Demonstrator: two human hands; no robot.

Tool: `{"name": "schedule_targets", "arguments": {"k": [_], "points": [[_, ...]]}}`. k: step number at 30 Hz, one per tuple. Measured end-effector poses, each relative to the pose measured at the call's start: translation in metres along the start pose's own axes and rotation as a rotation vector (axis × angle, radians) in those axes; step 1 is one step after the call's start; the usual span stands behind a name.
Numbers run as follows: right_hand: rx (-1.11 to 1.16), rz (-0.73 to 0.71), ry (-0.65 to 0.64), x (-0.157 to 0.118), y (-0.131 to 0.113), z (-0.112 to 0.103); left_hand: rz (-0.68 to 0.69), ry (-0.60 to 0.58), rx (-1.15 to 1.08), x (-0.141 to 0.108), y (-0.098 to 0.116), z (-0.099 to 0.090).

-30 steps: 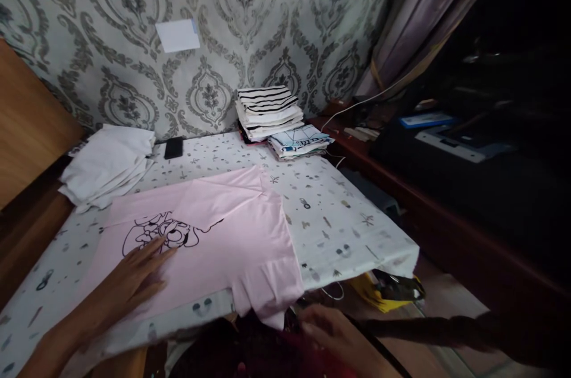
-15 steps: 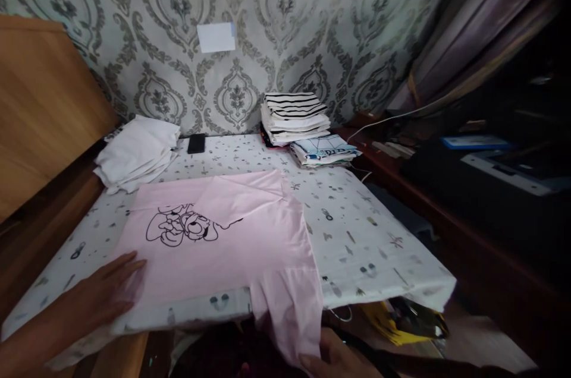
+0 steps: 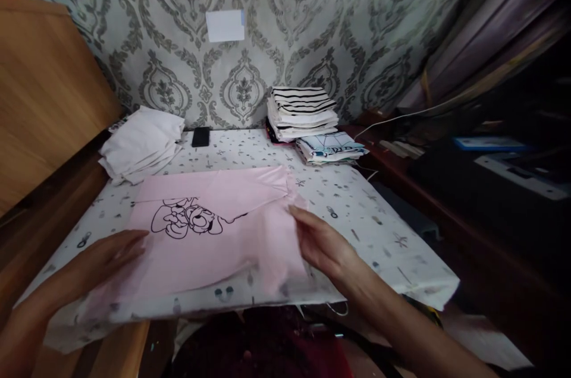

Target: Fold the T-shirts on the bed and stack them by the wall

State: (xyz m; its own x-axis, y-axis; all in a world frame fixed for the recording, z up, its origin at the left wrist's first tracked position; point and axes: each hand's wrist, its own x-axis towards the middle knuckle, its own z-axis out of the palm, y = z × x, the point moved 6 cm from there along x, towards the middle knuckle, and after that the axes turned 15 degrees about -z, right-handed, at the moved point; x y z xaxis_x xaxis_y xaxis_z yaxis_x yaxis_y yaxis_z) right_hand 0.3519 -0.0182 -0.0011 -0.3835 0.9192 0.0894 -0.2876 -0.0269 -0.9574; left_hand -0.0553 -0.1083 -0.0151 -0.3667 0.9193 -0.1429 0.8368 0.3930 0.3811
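A pink T-shirt (image 3: 200, 262) with a black line drawing of a cartoon figure lies partly folded on the patterned tablecloth. At its left edge is my left hand (image 3: 118, 256), its fingers closed over the cloth, and the fabric below them is blurred. My right hand (image 3: 319, 238) pinches the sleeve end between thumb and fingers at the shirt's right side, holding the sleeve above the tabletop. Blur hides the finer folds of this raised part. The upper part of the shirt is turned down over the drawing.
White folded cloths (image 3: 140, 146) lie at the back left beside a black phone (image 3: 200, 136). At the back right stand a tall stack of folded clothes (image 3: 303, 116) and a lower blue-and-white pile (image 3: 332, 146). A wooden cabinet (image 3: 49, 98) borders the left; a patterned wall rises behind.
My right hand has brought the sleeve up from below the table's front edge onto the shirt's right side. My left hand has moved slightly up along the left edge.
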Motion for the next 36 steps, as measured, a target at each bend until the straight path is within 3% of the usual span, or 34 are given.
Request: {"name": "schedule_targets", "arguments": {"k": [4, 8, 10, 12, 17, 21, 24, 26, 28, 30, 32, 36], "points": [[-0.102, -0.057, 0.005, 0.056, 0.009, -0.015, -0.073, -0.088, -0.091, 0.025, -0.012, -0.008], [-0.767, -0.297, 0.075, 0.114, 0.001, -0.061, -0.029, 0.011, -0.103, 0.071, -0.008, -0.018], [-1.227, -0.209, 0.191, 0.143, 0.000, -0.088, -0.023, 0.081, -0.085, 0.099, 0.005, -0.021], [-1.379, -0.102, 0.267, 0.165, 0.005, -0.108, -0.005, 0.122, -0.085, 0.124, 0.022, -0.020], [-1.450, 0.005, 0.290, 0.185, 0.024, -0.130, 0.119, 0.191, 0.013, 0.158, 0.053, 0.005], [-1.488, 0.016, 0.306, 0.182, 0.028, -0.143, 0.177, 0.319, 0.122, 0.166, 0.052, 0.020], [-1.511, -0.014, 0.314, 0.180, 0.025, -0.143, 0.192, 0.335, 0.154, 0.168, 0.049, 0.025], [-1.515, -0.191, 0.222, 0.182, 0.021, -0.127, 0.202, 0.337, 0.165, 0.167, 0.049, 0.025], [-1.466, -0.424, -0.007, 0.180, 0.023, -0.099, 0.208, 0.348, 0.175, 0.166, 0.051, 0.025], [-1.373, -0.547, -0.271, 0.173, 0.032, -0.077, 0.208, 0.355, 0.188, 0.165, 0.051, 0.025], [-1.318, -0.542, -0.419, 0.165, 0.042, -0.073, 0.207, 0.347, 0.196, 0.165, 0.051, 0.026], [-1.378, -0.387, -0.373, 0.151, 0.046, -0.105, 0.190, 0.328, 0.214, 0.164, 0.050, 0.025]]}}
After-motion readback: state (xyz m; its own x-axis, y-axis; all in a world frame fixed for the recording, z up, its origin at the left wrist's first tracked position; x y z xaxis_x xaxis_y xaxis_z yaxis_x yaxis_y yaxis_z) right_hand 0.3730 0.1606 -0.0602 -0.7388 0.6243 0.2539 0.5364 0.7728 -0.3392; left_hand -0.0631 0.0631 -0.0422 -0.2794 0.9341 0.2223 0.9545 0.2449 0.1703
